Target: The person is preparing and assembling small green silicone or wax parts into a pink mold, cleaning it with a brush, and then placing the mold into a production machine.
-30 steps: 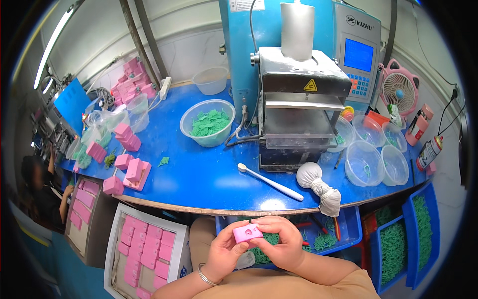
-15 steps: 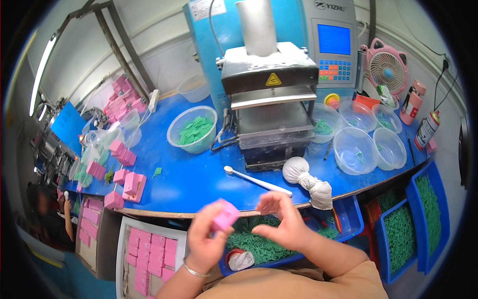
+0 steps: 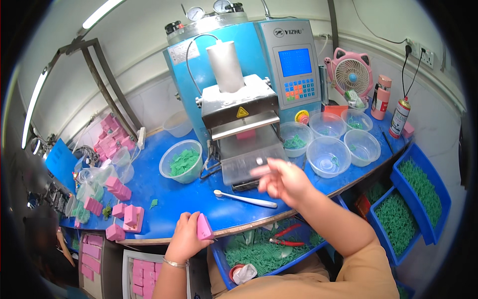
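Observation:
My left hand (image 3: 185, 239) grips a pink rubber mould block (image 3: 204, 228) at the front edge of the blue table. My right hand (image 3: 284, 183) is raised before the press machine (image 3: 239, 102), fingers apart and slightly blurred. Its fingertips are close to the clear guard plate (image 3: 241, 167) and its white knob (image 3: 259, 161); whether they touch I cannot tell. Behind the plate, another pink block (image 3: 245, 134) shows between the press plates. A white brush (image 3: 244, 199) lies on the table below the machine.
Left of the press stands a tub of green pieces (image 3: 181, 164); clear bowls (image 3: 328, 162) are grouped right. Pink blocks (image 3: 132, 219) sit at the left. A blue tray of green wax pieces (image 3: 259, 256) with red-handled pliers (image 3: 286, 242) is below the edge. Blue bins (image 3: 423, 192) hang right.
My right hand has moved forward to the press guard. My left hand has lowered with its pink block. The view has shifted; the white cloth pouch is out of sight and a pink block now shows inside the press.

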`<action>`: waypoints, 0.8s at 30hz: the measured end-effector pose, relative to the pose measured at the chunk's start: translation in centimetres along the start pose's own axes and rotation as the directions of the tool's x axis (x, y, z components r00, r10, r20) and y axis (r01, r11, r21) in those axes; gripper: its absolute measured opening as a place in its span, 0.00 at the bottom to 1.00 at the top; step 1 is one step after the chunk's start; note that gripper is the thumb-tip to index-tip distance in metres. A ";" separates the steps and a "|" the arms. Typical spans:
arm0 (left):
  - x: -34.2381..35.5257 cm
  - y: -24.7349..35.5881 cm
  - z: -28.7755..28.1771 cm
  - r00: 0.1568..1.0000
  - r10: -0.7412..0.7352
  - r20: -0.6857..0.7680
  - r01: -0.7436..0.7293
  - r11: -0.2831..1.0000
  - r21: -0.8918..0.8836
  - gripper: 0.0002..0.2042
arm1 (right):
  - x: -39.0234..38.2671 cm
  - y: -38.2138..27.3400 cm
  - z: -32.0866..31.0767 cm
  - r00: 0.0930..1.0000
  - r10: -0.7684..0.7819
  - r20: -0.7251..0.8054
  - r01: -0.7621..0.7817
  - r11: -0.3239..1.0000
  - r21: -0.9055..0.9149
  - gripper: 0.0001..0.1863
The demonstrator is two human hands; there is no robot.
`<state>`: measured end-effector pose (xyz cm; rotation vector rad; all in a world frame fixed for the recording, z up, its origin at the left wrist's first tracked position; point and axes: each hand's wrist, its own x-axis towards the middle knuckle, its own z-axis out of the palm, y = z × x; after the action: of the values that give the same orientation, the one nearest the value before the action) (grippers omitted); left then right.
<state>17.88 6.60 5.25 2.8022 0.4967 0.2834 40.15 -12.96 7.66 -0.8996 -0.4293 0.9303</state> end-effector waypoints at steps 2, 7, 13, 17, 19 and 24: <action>-1.4 -1.5 0.5 0.996 -0.066 -0.064 0.058 0.992 -0.108 0.39 | -3.1 1.9 -0.2 0.994 -0.006 0.109 0.006 1.000 -0.003 0.20; -3.5 -2.5 -0.2 0.907 -0.172 -0.384 -0.061 0.849 -0.524 0.42 | -7.9 3.0 -2.0 0.899 0.181 0.400 -0.272 0.944 0.186 0.24; -0.9 4.1 -2.2 0.894 0.254 -0.370 -0.372 0.881 -0.293 0.46 | -7.2 6.2 -0.2 0.721 0.489 0.490 -0.567 0.824 0.013 0.35; 0.7 3.6 0.0 0.959 0.198 -0.205 -0.263 0.891 -0.369 0.44 | -6.3 8.8 0.8 0.633 0.529 0.565 -0.624 0.781 -0.034 0.36; 1.6 2.0 1.2 0.984 0.037 -0.174 -0.101 0.923 -0.372 0.43 | -6.4 10.4 0.3 0.616 0.517 0.595 -0.668 0.743 0.046 0.37; 1.9 0.3 2.3 0.885 -0.049 -0.463 -0.114 0.942 -0.316 0.36 | -7.7 11.7 -0.6 0.596 0.506 0.624 -0.699 0.710 0.092 0.36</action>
<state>20.31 6.46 3.49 2.3965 0.4475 0.9701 30.42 -16.31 -1.84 -0.4254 -0.4408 1.8916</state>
